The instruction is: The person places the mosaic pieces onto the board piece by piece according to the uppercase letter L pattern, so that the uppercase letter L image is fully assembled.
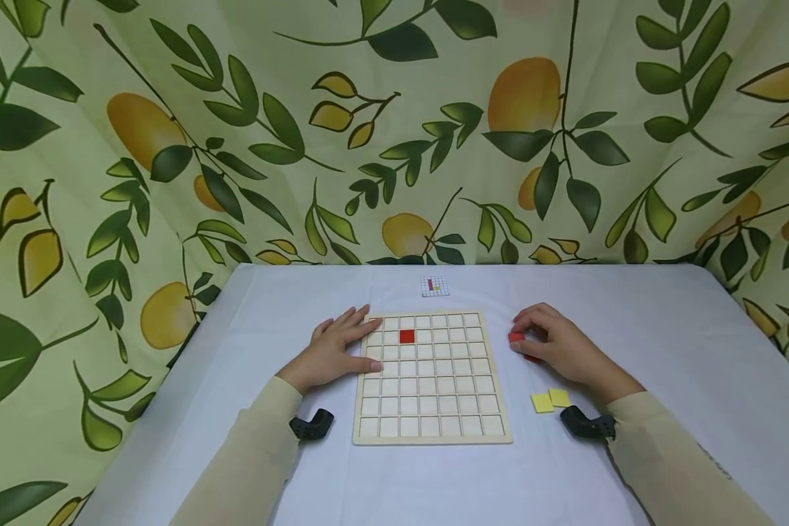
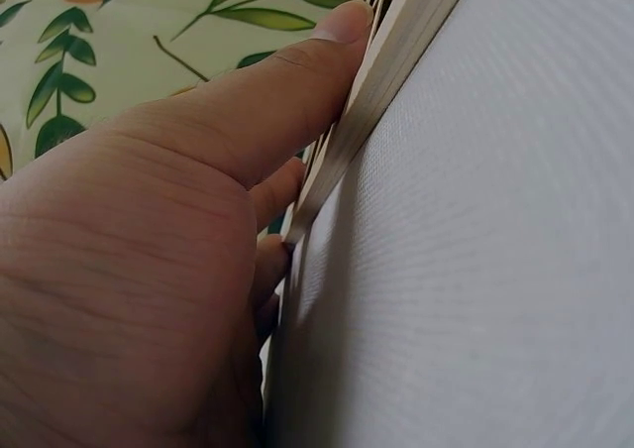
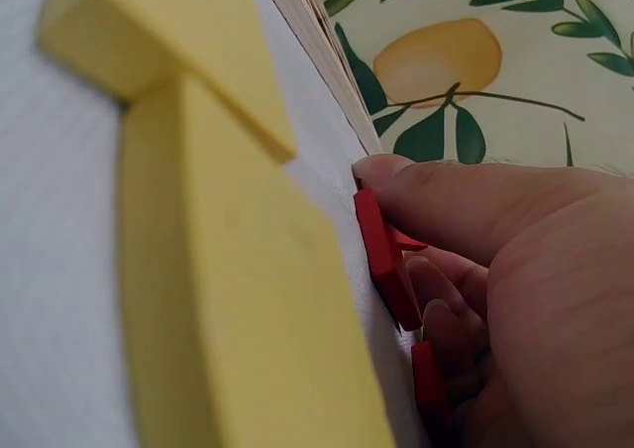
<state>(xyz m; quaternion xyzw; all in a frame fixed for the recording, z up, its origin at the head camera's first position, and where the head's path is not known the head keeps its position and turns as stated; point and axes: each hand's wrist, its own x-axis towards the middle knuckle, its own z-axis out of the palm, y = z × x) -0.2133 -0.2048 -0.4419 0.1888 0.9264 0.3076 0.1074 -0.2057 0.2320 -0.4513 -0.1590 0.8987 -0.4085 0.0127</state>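
Observation:
A square wooden grid board (image 1: 434, 440) lies on the white table, with one red tile (image 1: 407, 336) in a cell of its second row from the far side. My left hand (image 1: 332, 351) rests at the board's left edge, fingers spread; in the left wrist view its thumb (image 2: 287, 91) lies on the rim. To the right of the board, my right hand (image 1: 559, 351) pinches a red tile (image 3: 386, 260) between thumb and fingers, low over the cloth. Other red tiles (image 3: 429, 389) lie by those fingers, partly hidden. Two yellow tiles (image 1: 542, 403) lie nearer, below that hand.
A small card (image 1: 435, 286) printed with a grid and red and yellow marks lies beyond the board. Behind the table (image 1: 289, 292) hangs a leaf-and-fruit patterned curtain (image 1: 368, 146). A dark camera band sits on each wrist.

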